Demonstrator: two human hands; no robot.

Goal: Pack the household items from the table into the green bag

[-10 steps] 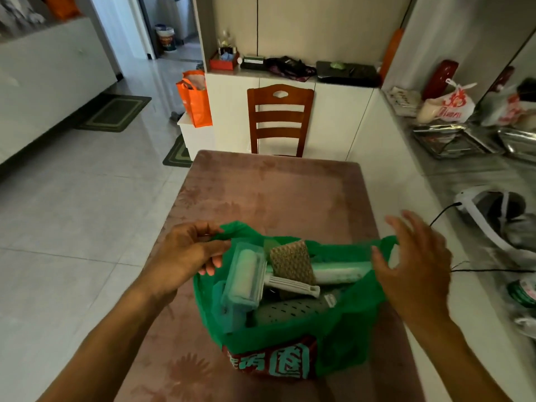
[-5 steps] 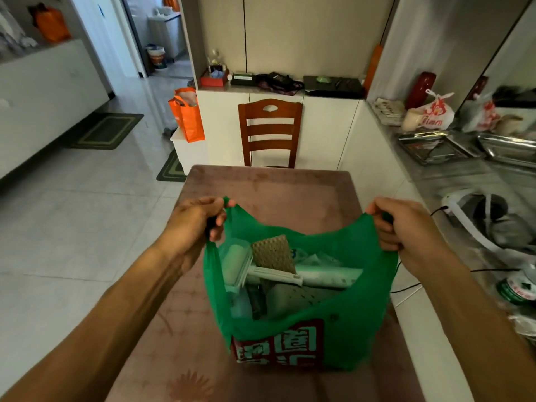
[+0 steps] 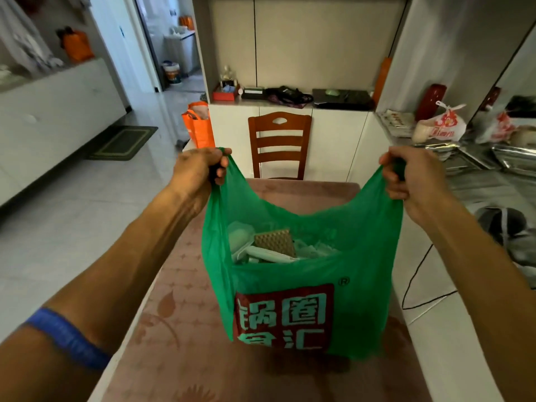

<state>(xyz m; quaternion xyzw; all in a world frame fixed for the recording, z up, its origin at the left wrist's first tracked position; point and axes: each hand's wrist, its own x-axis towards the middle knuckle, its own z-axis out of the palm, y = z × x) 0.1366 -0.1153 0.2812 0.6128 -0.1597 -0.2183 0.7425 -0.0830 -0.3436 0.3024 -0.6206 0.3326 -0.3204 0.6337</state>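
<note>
So the green bag (image 3: 304, 274) hangs stretched wide between both hands over the middle of the table (image 3: 185, 329), mouth pulled open toward the camera. Can't tell for sure whether its bottom touches the tabletop or hangs just above it, though there's a dark shadow right under it. Left hand (image 3: 197, 172) is clenched tight around the left handle, right hand (image 3: 412, 175) is clenched around the right handle, both fists up level with each other and well apart. Inside you can see a brown waffle-textured pad (image 3: 275, 242) standing on edge, a pale roller thing (image 3: 240, 239) beside it on the left, and a white handle (image 3: 269, 255) lying across below them; the rest is a jumble I can't make out. Front of the bag has a red square with big pale Chinese characters, looks like 锅圈 on top and 食汇 below, plus a small ® mark above its right corner. The pinkish tabletop with a leaf pattern shows bare all around the bag. A wooden chair (image 3: 280, 146) sits at the far end against a white cabinet (image 3: 333, 140), and an orange bag (image 3: 198, 126) stands to its left. Left of the table there's wide open tiled floor (image 3: 72, 227); on the right, a white counter (image 3: 452, 358) runs right alongside the table edge with a black cable (image 3: 417, 282) looping across it.
</note>
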